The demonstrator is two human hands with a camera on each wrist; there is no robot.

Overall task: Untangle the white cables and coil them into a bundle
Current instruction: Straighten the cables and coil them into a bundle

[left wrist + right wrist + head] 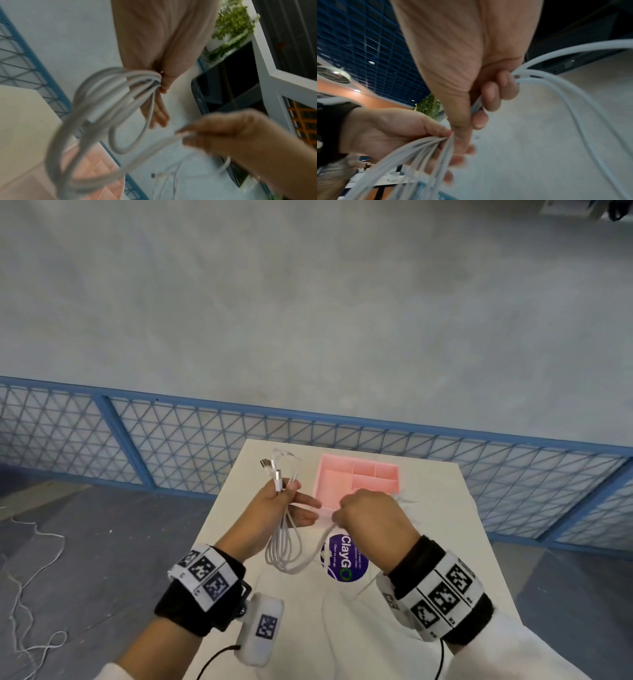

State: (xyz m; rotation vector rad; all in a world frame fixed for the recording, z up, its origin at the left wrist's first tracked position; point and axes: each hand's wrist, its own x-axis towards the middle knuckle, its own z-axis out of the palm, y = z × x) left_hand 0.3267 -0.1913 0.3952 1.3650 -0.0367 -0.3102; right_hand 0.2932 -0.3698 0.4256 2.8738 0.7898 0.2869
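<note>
Coiling underway: gathered loops of thin white cables point(285, 546) pinched in left hand point(274, 508), trailing strand gripped by right hand point(371, 513) just beside; next, probably another loop fed leftward.

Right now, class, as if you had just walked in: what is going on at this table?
A person stands at a white table gathering white cables into loops. The left hand pinches the looped bundle, connector ends sticking up above it and loops hanging below. The right hand grips a strand that runs from the bundle, held above the table. A pink compartment tray sits just beyond the hands, and a round purple sticker lies under them.
</note>
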